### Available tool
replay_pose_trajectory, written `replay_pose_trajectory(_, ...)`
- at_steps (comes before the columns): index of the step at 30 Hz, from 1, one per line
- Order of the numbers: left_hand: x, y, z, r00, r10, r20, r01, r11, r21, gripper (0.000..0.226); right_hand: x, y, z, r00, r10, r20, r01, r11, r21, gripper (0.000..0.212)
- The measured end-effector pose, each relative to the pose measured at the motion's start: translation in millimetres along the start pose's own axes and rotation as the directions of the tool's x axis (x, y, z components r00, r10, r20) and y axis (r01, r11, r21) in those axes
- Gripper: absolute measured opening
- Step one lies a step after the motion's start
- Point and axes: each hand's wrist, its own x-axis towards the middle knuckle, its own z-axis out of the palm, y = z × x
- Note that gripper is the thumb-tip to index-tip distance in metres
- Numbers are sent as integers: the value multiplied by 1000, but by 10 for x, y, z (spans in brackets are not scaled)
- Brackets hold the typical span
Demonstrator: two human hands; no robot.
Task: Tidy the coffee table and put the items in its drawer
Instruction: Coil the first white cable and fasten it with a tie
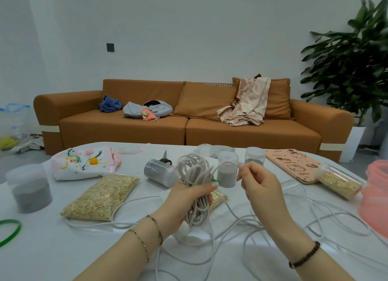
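Rope, a white cord gathered into a coil, is sitting above the white bench in the left hand, whose fingers are closing around the bundle's middle. The right hand is pinching a strand of it between thumb and fingertips, while loose loops are trailing across the bench beside a bag of grain, a jar of grey powder and a pink notebook
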Motion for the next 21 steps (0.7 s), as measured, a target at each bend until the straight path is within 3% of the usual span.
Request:
replay_pose_trajectory(3, -6, -39, 36, 985, 172, 16, -168, 935, 313, 17, -2, -20, -6, 999, -33, -42, 32, 999, -14, 34)
replay_pose_trajectory(5, 43, -108, -24, 929, 369, 12, -290, 711, 641, 8, -28, -31, 13, 999, -51, 3, 51, 999, 7, 31)
replay_pose_trajectory(6, 69, -134, -75, 904, 428, -7, -281, 606, 744, 4, -42, -30, 30, 997, -58, 45, 57, 998, 24, 29)
replay_pose_trajectory(7, 88, -141, -124, 887, 459, -45, -252, 565, 785, 4, -59, -24, 49, 994, -63, 94, 60, 998, 34, 27)
replay_pose_trajectory(11, 108, -77, -203, 834, 527, -160, -197, 557, 807, 11, -94, 17, 102, 964, -33, 263, 42, 999, -29, 20)
replay_pose_trajectory(12, 109, -53, -208, 833, 518, -193, -192, 599, 777, 13, -90, 26, 103, 957, -1, 289, 17, 998, -56, 20)
replay_pose_trajectory(15, 147, -15, -235, 876, 315, -364, -116, 872, 475, 22, -74, 47, 93, 950, 80, 302, -55, 994, -90, 22)
replay_pose_trajectory(16, 162, -19, -249, 881, 272, -388, -95, 904, 418, 20, -71, 47, 92, 954, 83, 287, -62, 995, -83, 22)
replay_pose_trajectory(21, 135, -47, -184, 897, 309, -316, -145, 881, 451, 23, -80, -7, 87, 978, 51, 201, -63, 997, 50, 21)
